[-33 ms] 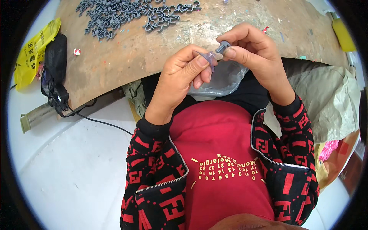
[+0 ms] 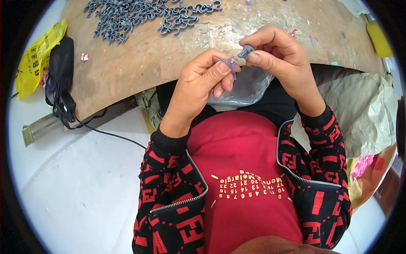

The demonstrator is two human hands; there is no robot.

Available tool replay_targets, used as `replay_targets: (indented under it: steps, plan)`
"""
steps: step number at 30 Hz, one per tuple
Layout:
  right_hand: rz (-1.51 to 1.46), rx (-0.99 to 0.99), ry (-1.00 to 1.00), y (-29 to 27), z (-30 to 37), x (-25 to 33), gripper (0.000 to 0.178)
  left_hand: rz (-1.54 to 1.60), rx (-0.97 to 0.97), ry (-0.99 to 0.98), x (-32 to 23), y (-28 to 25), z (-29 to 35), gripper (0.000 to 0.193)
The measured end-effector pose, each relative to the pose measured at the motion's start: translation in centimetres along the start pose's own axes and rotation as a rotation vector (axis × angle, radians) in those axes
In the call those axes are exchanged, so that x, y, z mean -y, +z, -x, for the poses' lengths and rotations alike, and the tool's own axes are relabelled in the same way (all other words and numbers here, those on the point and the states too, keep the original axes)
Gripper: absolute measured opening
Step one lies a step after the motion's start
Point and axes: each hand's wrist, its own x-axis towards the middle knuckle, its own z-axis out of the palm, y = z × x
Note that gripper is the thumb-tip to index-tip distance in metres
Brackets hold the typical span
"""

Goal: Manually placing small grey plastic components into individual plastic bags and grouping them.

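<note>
Between the thumb and fingers of my left hand (image 2: pixel 207 78) is a clear, purplish suction cup (image 2: pixel 231 63), its knob toward the right. My right hand (image 2: pixel 281 57) pinches a small grey plastic clip (image 2: pixel 245 52) by thumb and forefinger. The clip is held just beside the knob of the suction cup, and the two look slightly apart. Both hands are raised over the near edge of the wooden table. At the far left of the table lies a heap of grey plastic clips (image 2: pixel 139 17), with curved, open arms.
The worn wooden table (image 2: pixel 127 72) curves across the front. A clear plastic bag (image 2: pixel 247 91) hangs below my hands at its edge. Left stand a yellow bag (image 2: pixel 38 59), a black pouch (image 2: pixel 62 63) and a cable (image 2: pixel 110 134). Beige cloth (image 2: pixel 359 110) lies right.
</note>
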Motion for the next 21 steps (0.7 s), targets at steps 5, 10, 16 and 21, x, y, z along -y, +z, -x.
replay_targets:
  steps: [5, 10, 16, 21]
  plan:
    - [0.091, -0.010, -0.026, 0.3, 0.1, 0.0, 0.021, -0.013, -0.028, -0.013, 0.1, 0.0, 0.1, 0.020]
    - [0.338, 0.004, -0.157, -0.1, 0.0, -0.1, 0.021, -0.104, -0.063, -0.023, -0.2, 0.3, 0.0, 0.019]
    - [0.578, 0.032, -0.227, -0.4, 0.0, -0.2, 0.021, -0.410, -0.135, 0.029, -0.8, 1.0, 0.5, 0.015]
    - [0.739, 0.055, -0.308, -0.3, 0.0, -0.7, 0.023, -0.840, -0.144, 0.272, -0.9, 0.8, 0.5, 0.011]
